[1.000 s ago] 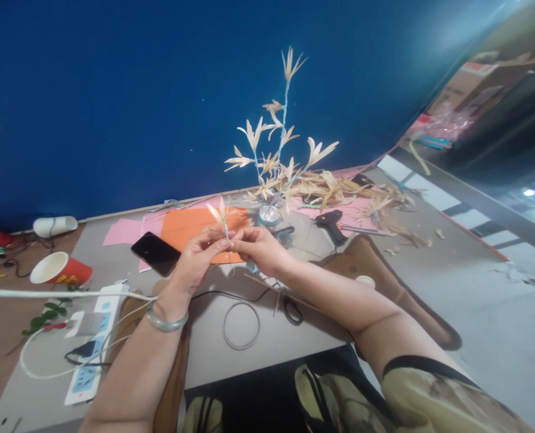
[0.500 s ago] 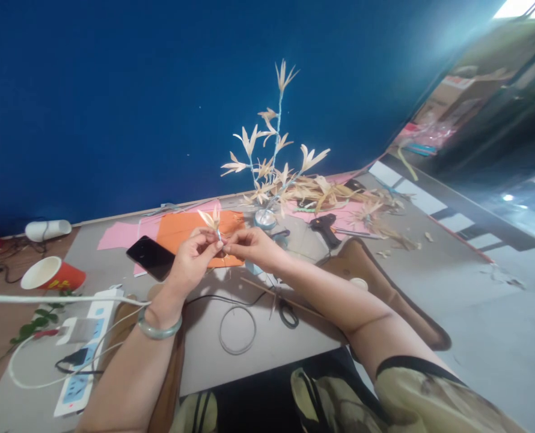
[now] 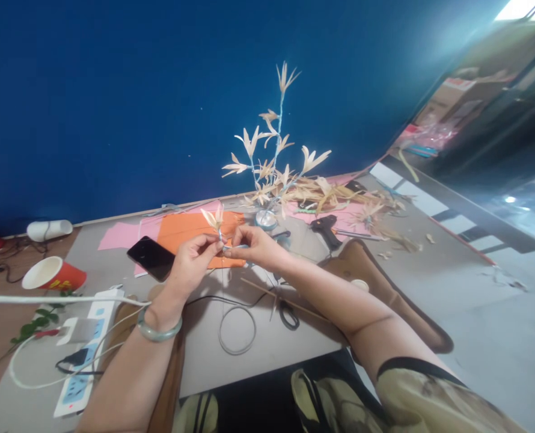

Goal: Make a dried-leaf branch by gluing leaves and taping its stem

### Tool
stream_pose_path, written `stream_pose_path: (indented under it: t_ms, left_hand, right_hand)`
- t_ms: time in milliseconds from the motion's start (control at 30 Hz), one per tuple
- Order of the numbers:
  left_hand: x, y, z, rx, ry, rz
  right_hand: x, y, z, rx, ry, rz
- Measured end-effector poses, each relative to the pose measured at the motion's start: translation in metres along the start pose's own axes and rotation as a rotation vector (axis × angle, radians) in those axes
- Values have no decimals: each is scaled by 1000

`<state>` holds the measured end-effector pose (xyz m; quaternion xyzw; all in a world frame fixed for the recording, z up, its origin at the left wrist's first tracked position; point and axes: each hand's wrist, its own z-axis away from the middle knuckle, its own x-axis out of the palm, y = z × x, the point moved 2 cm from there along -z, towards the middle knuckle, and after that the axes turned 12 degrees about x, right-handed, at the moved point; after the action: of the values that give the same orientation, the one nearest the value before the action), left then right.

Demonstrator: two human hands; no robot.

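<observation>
My left hand (image 3: 194, 263) pinches a small sprig of pale dried leaves (image 3: 214, 219) by its thin stem, holding it upright over the table. My right hand (image 3: 253, 245) is pinched against the same stem and holds a light blue strip (image 3: 235, 247) that runs across it. Both hands meet above an orange paper sheet (image 3: 190, 227). Behind them stands a tall branch of similar pale leaves on a blue stem (image 3: 276, 153), set in a small round base (image 3: 265, 219).
A black phone (image 3: 151, 257) lies left of my hands. A wire ring (image 3: 237, 329), scissors (image 3: 288, 313) and a thin stick (image 3: 272, 294) lie near the table's front. A glue gun (image 3: 325, 228), loose dried leaves (image 3: 362, 207), a red cup (image 3: 53, 275) and a power strip (image 3: 85, 346) surround them.
My hands stayed together on the sprig and rose slightly. The light blue strip now shows stretched between my right fingers and the stem.
</observation>
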<state>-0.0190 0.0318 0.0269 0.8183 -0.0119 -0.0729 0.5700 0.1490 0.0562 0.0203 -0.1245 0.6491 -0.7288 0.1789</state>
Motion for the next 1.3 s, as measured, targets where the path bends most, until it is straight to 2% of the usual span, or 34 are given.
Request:
stream_pose_path:
  t_ms: [200, 300, 400, 600, 733, 967, 1300]
  left_hand:
    - [2, 10, 0, 7, -116, -89]
    - [3, 13, 0, -2, -133, -110]
    - [5, 14, 0, -19, -153, -129]
    - [4, 14, 0, -43, -168, -141]
    - [1, 12, 0, -35, -145, -105]
    - [0, 11, 0, -53, -105, -64]
    - [-5, 4, -1, -104, -33, 80]
  right_hand:
    - [2, -5, 1, 137, -239, -232]
    - [-1, -6, -1, 207, -349, -228]
    - [-6, -6, -3, 232, -376, -184]
    - [-10, -9, -2, 231, -322, -72]
    - [-9, -6, -2, 209, -261, -83]
    - [-7, -2, -4, 21, -175, -66]
    - [7, -7, 6, 117, -69, -163]
